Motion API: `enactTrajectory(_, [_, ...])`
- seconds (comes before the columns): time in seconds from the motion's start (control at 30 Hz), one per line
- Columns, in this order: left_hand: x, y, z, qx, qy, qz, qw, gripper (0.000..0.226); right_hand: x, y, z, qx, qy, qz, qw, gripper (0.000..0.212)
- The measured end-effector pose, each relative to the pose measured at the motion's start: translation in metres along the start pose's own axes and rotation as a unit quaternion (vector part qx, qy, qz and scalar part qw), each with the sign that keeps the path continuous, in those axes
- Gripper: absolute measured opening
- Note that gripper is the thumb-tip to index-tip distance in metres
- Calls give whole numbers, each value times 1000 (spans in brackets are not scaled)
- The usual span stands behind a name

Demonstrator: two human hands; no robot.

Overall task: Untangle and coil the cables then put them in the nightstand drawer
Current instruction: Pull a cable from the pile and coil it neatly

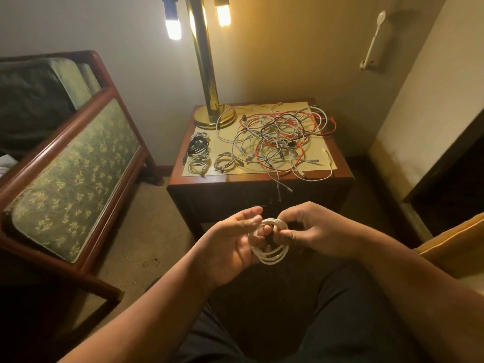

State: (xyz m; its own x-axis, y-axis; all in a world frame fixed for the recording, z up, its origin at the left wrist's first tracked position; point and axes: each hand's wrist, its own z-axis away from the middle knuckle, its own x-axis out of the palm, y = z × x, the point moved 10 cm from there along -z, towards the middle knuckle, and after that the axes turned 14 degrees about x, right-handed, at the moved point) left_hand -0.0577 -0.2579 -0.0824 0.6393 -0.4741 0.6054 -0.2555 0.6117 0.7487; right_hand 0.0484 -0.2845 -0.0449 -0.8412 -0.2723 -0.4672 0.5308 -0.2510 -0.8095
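Below nightstand (235,180), at 6 o'clock: left hand (234,241) curls fingers through white cable coil (273,254), right hand (313,231) pinches its top. Tangled cables (280,136) heaped on nightstand at 12; small coiled cables (200,162) at 11.

The room is dim and warm-toned, lit mainly by two bare bulbs (173,24) at the top of the frame, both blown out to white and yellow. Their light streaks down the brass lamp pole (207,74) as glare and falls brightest on the wall behind and on the table (235,178) top. The armchair (76,163) at left is duller, its underside lost in shadow. The left hand (230,242), right hand (314,231) and the white coil (272,255) they hold look slightly soft. The lap (275,323) below is near black. Straight lines bow toward the edges from the wide lens.
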Motion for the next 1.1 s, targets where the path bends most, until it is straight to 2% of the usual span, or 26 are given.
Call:
enactTrajectory(0.03, [-1, 5, -1, 23, 6, -22, 999, 81, 0, 1, -1, 0, 5, -11, 1000, 12])
enactTrajectory(0.1, [-5, 24, -4, 101, 5, -151, 983, 68, 1, 3, -3, 7, 7, -43, 999, 14])
enactTrajectory(0.17, [-1, 46, -2, 194, -18, -290, 937, 57, 3, 5, -3, 14, 3, -74, 997, 18])
enactTrajectory(0.2, [3, 55, 0, 243, -30, -354, 903, 50, 3, 5, -4, 15, -1, -87, 996, 22])
enactTrajectory(0.23, [8, 65, 4, 298, -38, -427, 853, 42, 3, 5, -4, 16, -4, -95, 995, 24])
enactTrajectory(0.3, [19, 80, 15, 411, -35, -580, 703, 31, 2, 7, -5, 23, -2, -104, 994, 26])
enactTrajectory(0.33, [27, 83, 21, 459, -36, -630, 625, 26, 2, 8, -5, 27, 0, -107, 994, 26])
enactTrajectory(0.37, [33, 84, 26, 492, -40, -664, 562, 21, 2, 8, -6, 29, 1, -112, 993, 25])
enactTrajectory(0.4, [37, 83, 29, 508, -48, -686, 519, 15, 2, 8, -6, 30, 4, -117, 993, 23])
enactTrajectory(0.43, [40, 82, 31, 515, -57, -699, 493, 10, 2, 8, -6, 30, 9, -121, 992, 21])
enactTrajectory(0.53, [40, 74, 30, 502, -76, -735, 448, 9, 3, 10, -7, 32, 30, -132, 990, 20])
enactTrajectory(0.63, [35, 66, 19, 453, -86, -765, 449, 12, 3, 17, -10, 46, 62, -116, 990, 20])
enactTrajectory(0.8, [26, 53, 3, 358, -129, -779, 499, 5, 6, 24, -14, 60, 117, -4, 991, 14])
enactTrajectory(0.87, [25, 48, -1, 331, -148, -770, 524, 1, 7, 25, -16, 59, 135, 66, 987, 10])
enactTrajectory(0.93, [22, 49, -5, 304, -146, -753, 565, 6, 10, 24, -16, 49, 145, 119, 981, 9])
enactTrajectory(1.03, [15, 54, -8, 277, -146, -727, 611, 12, 10, 21, -15, 35, 147, 133, 979, 7])
enactTrajectory(1.1, [10, 56, -10, 266, -149, -714, 630, 14, 7, 17, -14, 26, 156, 149, 976, 5])
